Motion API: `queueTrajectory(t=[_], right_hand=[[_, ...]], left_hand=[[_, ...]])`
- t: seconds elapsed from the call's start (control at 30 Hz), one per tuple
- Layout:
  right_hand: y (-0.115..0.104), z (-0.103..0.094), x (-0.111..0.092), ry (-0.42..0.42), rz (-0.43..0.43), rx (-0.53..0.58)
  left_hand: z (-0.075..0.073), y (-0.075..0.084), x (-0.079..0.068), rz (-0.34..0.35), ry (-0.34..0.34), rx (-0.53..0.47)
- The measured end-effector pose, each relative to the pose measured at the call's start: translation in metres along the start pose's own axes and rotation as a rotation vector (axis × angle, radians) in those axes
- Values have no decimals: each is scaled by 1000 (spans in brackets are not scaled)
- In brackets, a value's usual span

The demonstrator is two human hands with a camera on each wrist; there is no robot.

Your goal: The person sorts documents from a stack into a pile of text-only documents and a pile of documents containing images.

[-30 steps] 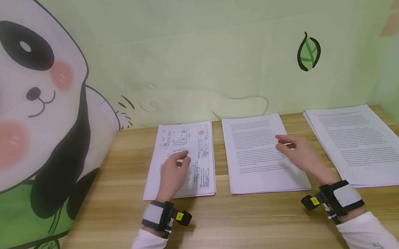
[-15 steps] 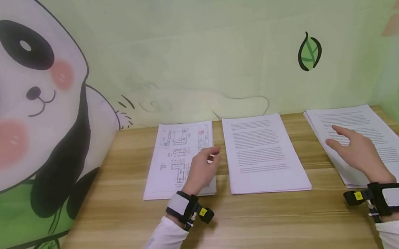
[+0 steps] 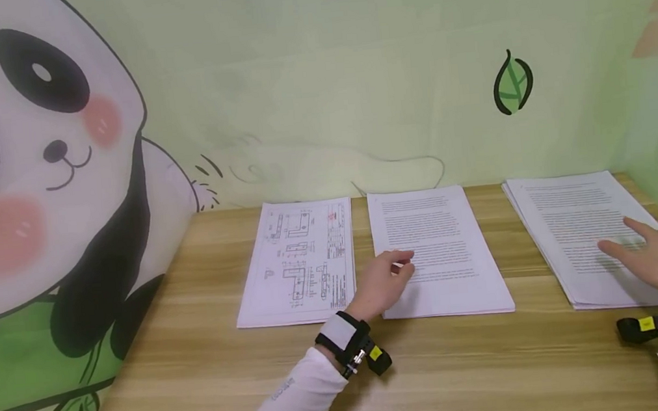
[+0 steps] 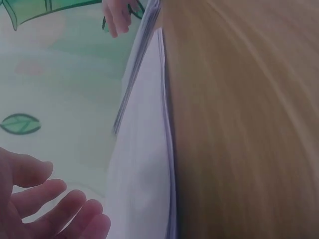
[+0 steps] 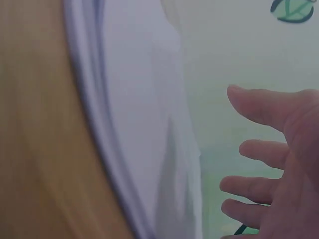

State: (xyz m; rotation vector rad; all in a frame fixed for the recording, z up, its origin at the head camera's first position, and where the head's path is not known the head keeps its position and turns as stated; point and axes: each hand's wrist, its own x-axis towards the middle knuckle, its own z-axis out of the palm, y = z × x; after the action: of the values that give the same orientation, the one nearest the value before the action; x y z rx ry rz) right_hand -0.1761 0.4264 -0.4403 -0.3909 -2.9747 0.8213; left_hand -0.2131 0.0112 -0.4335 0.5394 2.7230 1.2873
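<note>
Three stacks of paper lie in a row on the wooden table. The left stack [image 3: 277, 288] has a technical drawing on top. Printed text covers the middle stack [image 3: 443, 234] and the right stack [image 3: 570, 210]. My left hand [image 3: 384, 283] hovers over the lower left edge of the middle stack, its fingers loosely bent around nothing. In the left wrist view, its fingers [image 4: 60, 214] hang apart from the paper. My right hand [image 3: 657, 261] is above the right part of the right stack, thumb and fingers spread. Nothing lies between its fingers [image 5: 254, 189] in the right wrist view.
Behind the table [image 3: 204, 386] stands a pale green wall [image 3: 296, 104] with leaf prints and a large panda picture [image 3: 69, 189] on the left. Strips of bare wood separate the stacks. Each wrist wears a strapped-on camera [image 3: 377, 358].
My left hand has moved right, from over the left stack to the middle one. The right hand has moved right, from the middle stack to the right stack, its fingers spreading. The stacks look unmoved.
</note>
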Motion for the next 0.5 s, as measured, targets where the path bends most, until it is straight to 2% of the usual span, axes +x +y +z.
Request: queueTrajectory(t=[0.1, 0.33, 0.5], right_hand=[[13, 0, -1, 2, 52, 14], [31, 3, 2, 7, 216, 17], [37, 6, 6, -4, 277, 38]], left_hand=[[12, 6, 3, -17, -27, -34], [37, 20, 12, -95, -77, -201], [58, 34, 13, -112, -106, -218]])
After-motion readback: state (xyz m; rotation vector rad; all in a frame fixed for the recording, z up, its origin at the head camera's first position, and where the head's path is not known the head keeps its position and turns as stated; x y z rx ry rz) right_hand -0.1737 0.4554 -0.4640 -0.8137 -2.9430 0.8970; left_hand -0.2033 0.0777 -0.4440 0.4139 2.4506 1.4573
